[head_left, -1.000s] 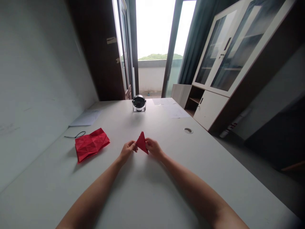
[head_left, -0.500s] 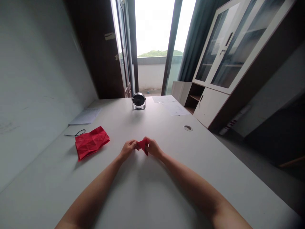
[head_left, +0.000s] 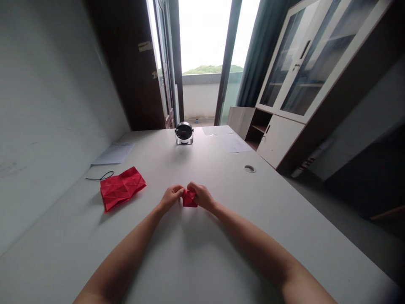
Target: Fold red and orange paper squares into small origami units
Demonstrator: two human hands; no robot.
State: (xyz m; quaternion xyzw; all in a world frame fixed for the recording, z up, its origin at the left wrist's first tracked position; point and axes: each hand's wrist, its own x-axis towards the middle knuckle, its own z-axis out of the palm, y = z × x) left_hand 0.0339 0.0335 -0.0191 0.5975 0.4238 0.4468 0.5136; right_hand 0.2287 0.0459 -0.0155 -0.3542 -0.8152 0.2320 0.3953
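Observation:
A small piece of folded red paper (head_left: 190, 201) is held between my two hands over the middle of the white table (head_left: 196, 253). My left hand (head_left: 172, 196) pinches its left upper edge between thumb and fingers. On the other side my right hand (head_left: 201, 195) grips the upper right part, fingers curled over it. The lower part of the paper hangs out below the fingers as a squarish flap. A larger creased sheet of red folded paper (head_left: 122, 188) lies to the left, apart from both hands.
A thin black cord loop (head_left: 106, 175) lies behind the larger red paper, near white sheets (head_left: 113, 153) by the wall. At the far edge stands a round black fan-like device (head_left: 184, 133). More papers (head_left: 236, 143) and a cable hole (head_left: 249, 169) are on the right.
The small red paper has turned from a pointed triangle to a squarish flap facing me. My right hand's fingers have shifted slightly left and curled over its top.

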